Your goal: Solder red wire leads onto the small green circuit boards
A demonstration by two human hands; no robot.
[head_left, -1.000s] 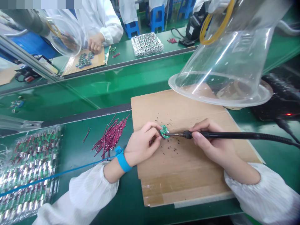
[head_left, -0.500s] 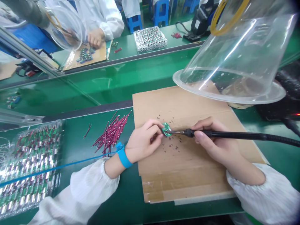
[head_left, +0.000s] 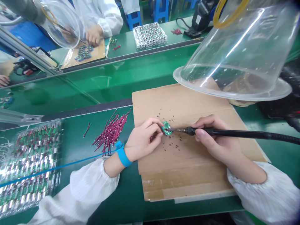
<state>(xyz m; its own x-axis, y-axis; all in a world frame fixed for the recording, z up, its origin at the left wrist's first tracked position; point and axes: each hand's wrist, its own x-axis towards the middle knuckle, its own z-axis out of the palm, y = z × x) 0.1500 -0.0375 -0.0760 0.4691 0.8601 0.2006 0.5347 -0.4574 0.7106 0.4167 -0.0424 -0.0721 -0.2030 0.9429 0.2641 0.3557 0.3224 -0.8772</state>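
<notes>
Left fingers (head_left: pixel 155 122) pinch a circuit board (head_left: pixel 166 124) over cardboard (head_left: pixel 182 165); right fingers (head_left: pixel 203 136) grip a soldering iron (head_left: pixel 236 133); green bench (head_left: pixel 117 193) beneath, stools (head_left: pixel 161 12) beyond.

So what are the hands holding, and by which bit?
The right hand holds the soldering iron by its black handle. The left hand is at the green board's left edge; its exact grip is hidden.

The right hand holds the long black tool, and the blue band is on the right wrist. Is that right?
Not quite: the head view shows the blue band on the left wrist. The right hand does hold the long black tool.
</notes>
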